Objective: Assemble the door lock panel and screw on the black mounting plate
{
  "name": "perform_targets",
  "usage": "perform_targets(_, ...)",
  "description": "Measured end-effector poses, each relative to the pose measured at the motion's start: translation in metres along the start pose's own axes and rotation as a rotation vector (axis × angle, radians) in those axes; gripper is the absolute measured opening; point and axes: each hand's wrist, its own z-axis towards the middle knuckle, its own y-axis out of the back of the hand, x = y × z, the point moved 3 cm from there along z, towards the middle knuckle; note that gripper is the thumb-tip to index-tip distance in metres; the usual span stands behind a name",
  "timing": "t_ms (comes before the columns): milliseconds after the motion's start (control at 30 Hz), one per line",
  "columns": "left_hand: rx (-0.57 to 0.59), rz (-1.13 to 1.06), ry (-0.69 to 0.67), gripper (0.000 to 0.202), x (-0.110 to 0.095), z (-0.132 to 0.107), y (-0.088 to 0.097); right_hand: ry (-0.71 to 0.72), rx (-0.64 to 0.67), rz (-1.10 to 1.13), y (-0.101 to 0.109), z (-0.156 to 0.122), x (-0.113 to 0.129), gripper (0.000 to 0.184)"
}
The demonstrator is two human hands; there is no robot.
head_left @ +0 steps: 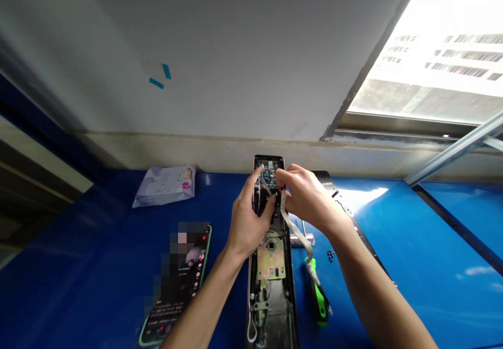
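Observation:
A long dark electronic door lock housing [274,286] lies open before me, with a blue circuit board [269,173] at its far end and a brass-coloured metal plate [271,259] midway. My left hand [251,215] rests over the housing's left side, index finger and thumb apart, near a looped grey cable [266,180]. At the board's right edge, my right hand [304,192] has its fingers curled in; what they pinch is hidden. A white wrapped cable [294,227] runs from beneath the right hand down over the housing's right side.
A green-and-black screwdriver [320,299], a shiny metal cylinder [302,239] and several small dark screws [330,255] lie right of the housing. Beyond my right forearm is a long black panel [359,228]. A phone [181,286] and a white packet [167,186] lie left.

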Motion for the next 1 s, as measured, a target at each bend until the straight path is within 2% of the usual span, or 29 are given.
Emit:
perform_targets(133, 0.026, 0.091, 0.004, 0.059, 0.000, 0.000, 0.001, -0.006, 0.005, 0.058, 0.003, -0.004, -0.008, 0.024)
perform_targets(233, 0.035, 0.272, -0.060, 0.062, -0.009, -0.004, 0.005, 0.013, 0.016, 0.126, 0.010, -0.014, -0.011, 0.026)
perform_targets(367, 0.147, 0.495, -0.360, 0.054, -0.039, -0.016, 0.009, -0.053, -0.044, 0.203, 0.024, -0.041, -0.018, 0.027)
perform_targets(500, 0.344, 0.527, -0.591, 0.031, -0.069, -0.027, 0.007, -0.205, -0.053, 0.229, 0.030, -0.077, -0.035, 0.022)
perform_targets(667, 0.651, 0.453, -0.677, 0.035, -0.098, -0.032, -0.019, -0.466, 0.011, 0.110, 0.028, -0.121, -0.074, 0.022)
perform_targets(767, 0.779, 0.461, -0.666, 0.022, -0.110, -0.031, -0.043, -0.680, 0.046, -0.039, 0.025, -0.144, -0.103, 0.027)
perform_targets(867, 0.879, 0.577, -0.644, 0.013, -0.113, -0.029, -0.068, -0.824, 0.132, -0.091, 0.015, -0.161, -0.124, 0.044)
perform_targets(1000, 0.944, 0.691, -0.607, 0.014, -0.108, -0.027, -0.090, -0.929, 0.238, -0.046, 0.002, -0.168, -0.136, 0.037)
